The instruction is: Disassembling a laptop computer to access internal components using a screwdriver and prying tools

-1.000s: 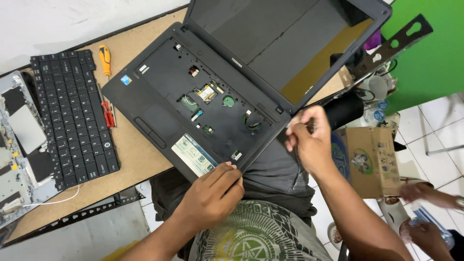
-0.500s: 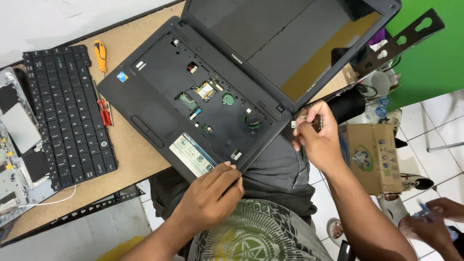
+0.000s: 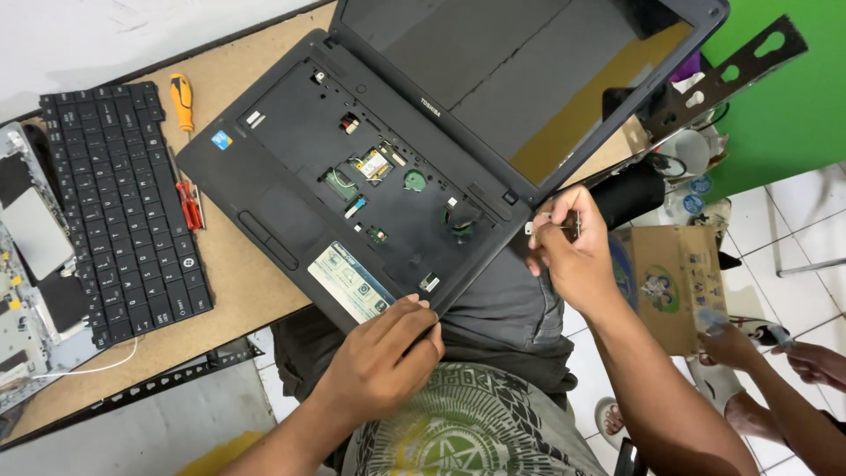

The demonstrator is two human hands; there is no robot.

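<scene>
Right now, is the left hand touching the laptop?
Touching. The head view shows the left hand with its fingers resting on the front corner edge of the open laptop, with no gap between them.

The left hand [image 3: 383,357] lies palm down with its forearm running in from the lower edge of the view, fingers [image 3: 414,308] stretched forward and slightly curled at the tips. The right hand [image 3: 568,251] is raised higher and further right, its arm slanting up from the lower right corner. Its fingers [image 3: 564,216] are drawn together in a pinch (thumb against forefinger), wrist bent a little inward.
</scene>
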